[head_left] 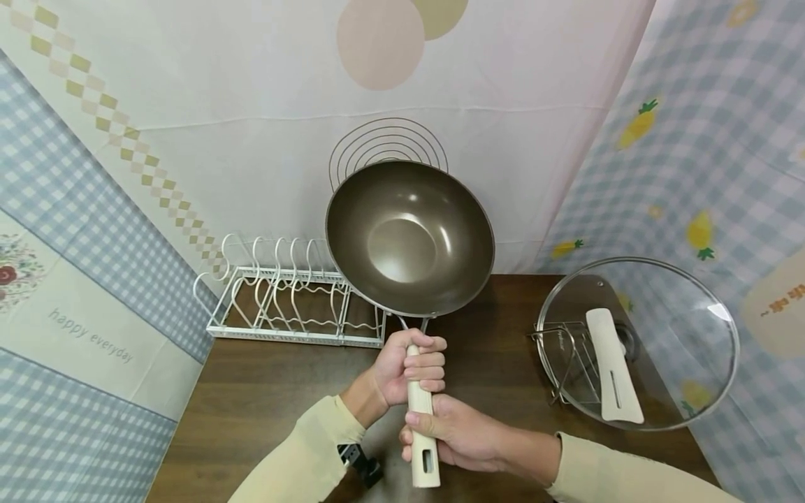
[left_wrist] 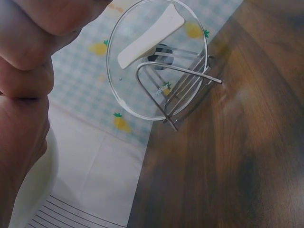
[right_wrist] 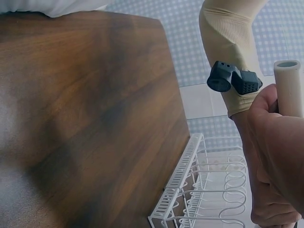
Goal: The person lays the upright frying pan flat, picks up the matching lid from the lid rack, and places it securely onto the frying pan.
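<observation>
A deep pan with a dark brown inside (head_left: 405,237) is held up in the middle of the head view, its inside facing the camera. Its cream handle (head_left: 420,402) points down toward the person. The left hand (head_left: 411,367) grips the upper part of the handle, near the pan. Just below, the right hand (head_left: 455,433) grips the lower part with the thumb across it. In the right wrist view, the handle's end (right_wrist: 288,88) sticks out past the right hand (right_wrist: 280,142). The curled fingers of the left hand (left_wrist: 28,80) fill the left side of the left wrist view.
A white wire rack (head_left: 295,307) stands at the back left of the wooden table (head_left: 490,447). At the right, a glass lid (head_left: 679,335) with a cream handle leans on a metal wire stand (head_left: 572,363). Patterned cloths hang behind and at both sides.
</observation>
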### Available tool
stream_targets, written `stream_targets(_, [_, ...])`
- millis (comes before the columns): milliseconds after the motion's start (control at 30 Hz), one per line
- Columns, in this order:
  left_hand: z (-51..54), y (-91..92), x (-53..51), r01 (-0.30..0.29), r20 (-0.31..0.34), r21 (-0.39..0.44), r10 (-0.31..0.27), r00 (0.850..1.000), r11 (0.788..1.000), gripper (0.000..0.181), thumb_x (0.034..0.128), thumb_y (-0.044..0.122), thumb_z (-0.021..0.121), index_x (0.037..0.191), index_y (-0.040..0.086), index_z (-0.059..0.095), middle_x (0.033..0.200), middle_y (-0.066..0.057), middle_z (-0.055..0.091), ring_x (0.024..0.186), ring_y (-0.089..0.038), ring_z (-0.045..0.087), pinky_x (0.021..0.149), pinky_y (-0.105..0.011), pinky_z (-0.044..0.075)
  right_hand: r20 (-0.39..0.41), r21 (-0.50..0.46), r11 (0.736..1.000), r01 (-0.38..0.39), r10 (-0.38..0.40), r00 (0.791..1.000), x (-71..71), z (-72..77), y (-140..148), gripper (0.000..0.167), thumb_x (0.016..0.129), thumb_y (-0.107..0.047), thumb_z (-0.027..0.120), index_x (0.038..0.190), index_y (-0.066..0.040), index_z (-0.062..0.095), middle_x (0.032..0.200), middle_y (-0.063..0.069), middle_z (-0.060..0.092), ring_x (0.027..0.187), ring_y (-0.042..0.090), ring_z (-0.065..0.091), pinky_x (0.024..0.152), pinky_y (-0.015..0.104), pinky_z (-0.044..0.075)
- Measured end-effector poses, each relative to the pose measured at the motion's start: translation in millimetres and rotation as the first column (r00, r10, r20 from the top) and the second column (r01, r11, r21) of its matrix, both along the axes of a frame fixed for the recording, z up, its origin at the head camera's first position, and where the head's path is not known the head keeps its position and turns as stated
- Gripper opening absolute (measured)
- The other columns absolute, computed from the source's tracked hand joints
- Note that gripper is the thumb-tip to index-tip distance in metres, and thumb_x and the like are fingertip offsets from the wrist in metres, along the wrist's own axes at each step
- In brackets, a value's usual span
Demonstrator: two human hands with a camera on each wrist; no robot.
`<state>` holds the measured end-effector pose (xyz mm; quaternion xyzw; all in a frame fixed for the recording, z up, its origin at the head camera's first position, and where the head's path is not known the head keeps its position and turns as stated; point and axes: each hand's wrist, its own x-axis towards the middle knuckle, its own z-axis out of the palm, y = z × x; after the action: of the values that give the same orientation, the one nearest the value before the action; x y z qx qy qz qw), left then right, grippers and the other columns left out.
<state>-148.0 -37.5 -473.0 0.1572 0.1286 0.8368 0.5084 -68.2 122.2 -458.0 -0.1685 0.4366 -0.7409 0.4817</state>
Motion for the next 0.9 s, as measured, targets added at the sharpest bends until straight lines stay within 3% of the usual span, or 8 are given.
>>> stream_targets(300, [-0.4, 0.3, -0.1, 0.002, 0.006, 0.015, -0.002, 1.0, 1.0, 0.03, 0.0954, 0.022, 0.042, 0.07, 0.02, 0.028, 0.047, 0.011, 0.029, 0.041, -0.003, 0.027, 0.053, -0.018, 0.039, 0.003, -0.006, 0.999, -0.036, 0.036, 0.999, -3.8, 1.3, 3, 0.012, 0.111, -0.017, 0.045, 0.117, -0.007, 0.043, 0.099, -0.003, 0.064, 0.095, 0.01, 0.072, 0.086, 0.028, 0.059])
stream_targets(700, [-1.5, -0.4, -0.7, 0.03, 0.017, 0.031, -0.031, 0.999, 0.999, 0.034, 0.0957, 0.022, 0.045, 0.071, 0.021, 0.022, 0.048, 0.011, 0.029, 0.042, -0.003, 0.027, 0.053, -0.018, 0.038, 0.035, -0.068, 0.982, -0.179, 0.182, 0.983, -15.4, -0.5, 8, 0.011, 0.112, -0.016, 0.04, 0.121, -0.009, 0.043, 0.111, -0.001, 0.063, 0.11, 0.015, 0.069, 0.096, 0.031, 0.056])
stream_targets(900, [-0.9, -1.7, -0.9, 0.036, 0.015, 0.042, -0.037, 0.999, 0.998, 0.034, 0.0958, 0.022, 0.045, 0.07, 0.021, 0.023, 0.048, 0.011, 0.03, 0.041, -0.003, 0.028, 0.053, -0.018, 0.037, 0.041, -0.084, 0.975, -0.208, 0.212, 0.976, -18.2, -1.4, 9, 0.013, 0.113, -0.016, 0.04, 0.123, -0.01, 0.043, 0.114, -0.002, 0.064, 0.114, 0.015, 0.069, 0.099, 0.031, 0.055])
